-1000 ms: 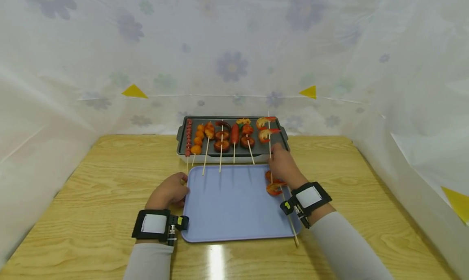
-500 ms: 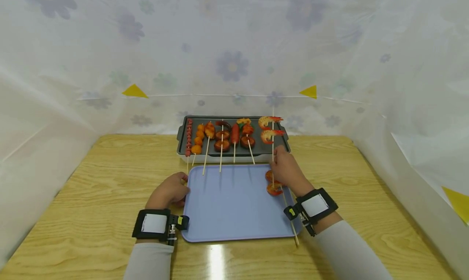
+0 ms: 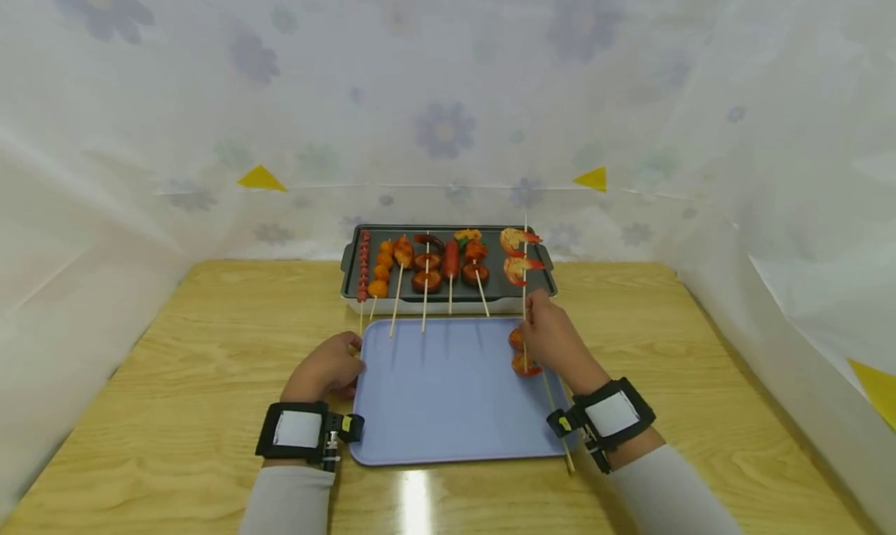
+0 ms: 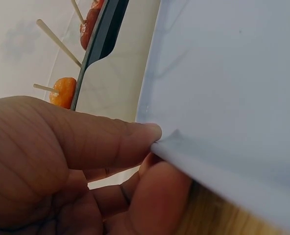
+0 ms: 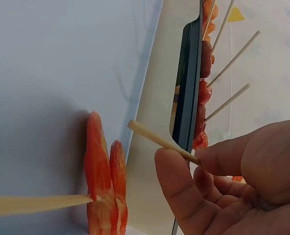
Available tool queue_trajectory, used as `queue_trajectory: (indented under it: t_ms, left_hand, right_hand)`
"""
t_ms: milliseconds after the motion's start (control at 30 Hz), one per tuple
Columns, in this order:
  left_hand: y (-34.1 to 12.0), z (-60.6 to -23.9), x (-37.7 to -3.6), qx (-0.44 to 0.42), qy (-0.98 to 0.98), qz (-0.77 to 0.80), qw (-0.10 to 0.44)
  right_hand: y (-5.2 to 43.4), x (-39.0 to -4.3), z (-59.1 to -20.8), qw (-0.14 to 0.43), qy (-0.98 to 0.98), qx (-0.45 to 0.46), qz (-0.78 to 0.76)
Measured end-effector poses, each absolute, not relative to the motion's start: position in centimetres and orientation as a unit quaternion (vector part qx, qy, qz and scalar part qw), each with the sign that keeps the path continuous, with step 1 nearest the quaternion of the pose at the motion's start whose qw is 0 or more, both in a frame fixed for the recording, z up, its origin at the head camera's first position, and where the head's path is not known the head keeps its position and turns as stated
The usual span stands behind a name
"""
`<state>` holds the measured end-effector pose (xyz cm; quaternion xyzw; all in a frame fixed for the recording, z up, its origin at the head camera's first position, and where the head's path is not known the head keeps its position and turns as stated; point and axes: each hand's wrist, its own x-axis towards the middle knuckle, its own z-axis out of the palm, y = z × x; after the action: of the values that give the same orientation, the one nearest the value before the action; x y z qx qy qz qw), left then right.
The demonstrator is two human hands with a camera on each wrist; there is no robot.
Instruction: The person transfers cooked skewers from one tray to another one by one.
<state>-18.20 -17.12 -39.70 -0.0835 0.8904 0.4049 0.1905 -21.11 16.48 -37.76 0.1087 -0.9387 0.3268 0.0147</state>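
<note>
In the head view my left hand (image 3: 329,368) holds the left rim of a pale blue tray (image 3: 448,403). Thumb above and fingers below pinch its corner in the left wrist view. My right hand (image 3: 556,337) pinches the bare stick of a shrimp skewer (image 3: 523,270) between thumb and finger. Its two shrimps lie over the right end of a dark grill pan (image 3: 497,286); whether they touch it I cannot tell. A second shrimp skewer (image 3: 526,364) rests along the tray's right side, partly hidden by the right hand.
Other skewers stand in a row on the pan: a thin red one (image 3: 363,267), orange balls (image 3: 380,274), mushroom slices (image 3: 425,281), a sausage (image 3: 451,260) and mixed pieces (image 3: 476,251). Several sticks overhang the front. A patterned sheet (image 3: 448,76) hangs behind the wooden table (image 3: 231,348).
My right hand has shifted slightly right and back toward me, bringing the pinched shrimp skewer with it. The left hand keeps its grip on the tray, which stays in place.
</note>
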Motion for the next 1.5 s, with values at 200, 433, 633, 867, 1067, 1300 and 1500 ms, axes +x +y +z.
queue_trajectory:
  t_ms: [200, 433, 633, 867, 1067, 1300, 1500]
  left_hand:
    - [-17.0, -39.7, -18.3, -0.085, 0.894, 0.399, 0.188]
    - [-16.9, -39.6, -18.3, -0.084, 0.893, 0.398, 0.192]
    - [-16.8, -39.6, -18.3, -0.082, 0.892, 0.402, 0.192]
    - [-16.8, -39.8, -18.2, -0.081, 0.890, 0.406, 0.190]
    - [-17.0, -39.7, -18.2, -0.089, 0.893, 0.398, 0.190]
    - [-17.1, -39.5, -18.3, -0.088, 0.894, 0.395, 0.193]
    - [-17.1, -39.6, -18.3, -0.086, 0.893, 0.397, 0.195]
  right_hand:
    - [16.7, -20.4, -38.1, 0.021, -0.931, 0.121, 0.343]
    - [17.0, -19.6, -37.8, 0.024, -0.932, 0.122, 0.340]
    - [17.5, -18.9, -37.9, 0.043, -0.938, 0.129, 0.318]
    - [17.8, -17.6, -37.4, 0.016, -0.949, 0.114, 0.294]
    - [17.9, -16.4, -37.2, -0.014, -0.955, 0.119, 0.272]
    - [17.8, -15.2, -37.5, -0.014, -0.962, 0.129, 0.242]
    - [17.6, -14.2, -37.8, -0.023, -0.964, 0.129, 0.230]
